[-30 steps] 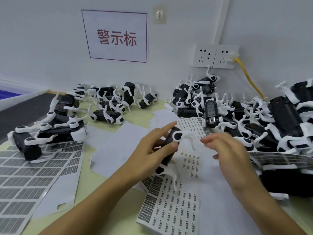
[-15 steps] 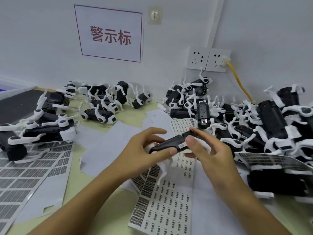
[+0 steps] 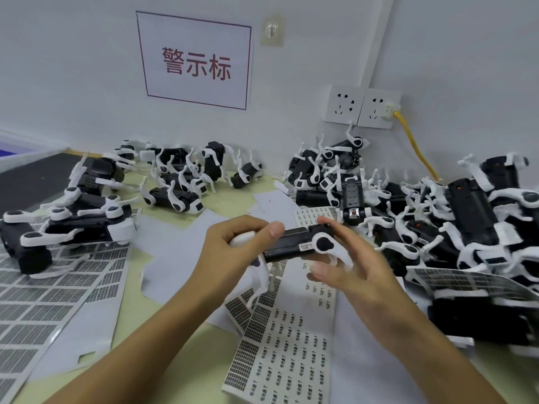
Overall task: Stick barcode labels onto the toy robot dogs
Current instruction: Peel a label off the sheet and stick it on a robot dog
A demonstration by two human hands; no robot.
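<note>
Toy dog [image 3: 294, 244]: glossy blk/wht plastic; label sheets [image 3: 280, 351]: smooth paper.

White wall [image 3: 73, 68], framed sign [image 3: 196, 60] (red characters), twin sockets [image 3: 361, 107], pale-green table [image 3: 233, 199].
</note>
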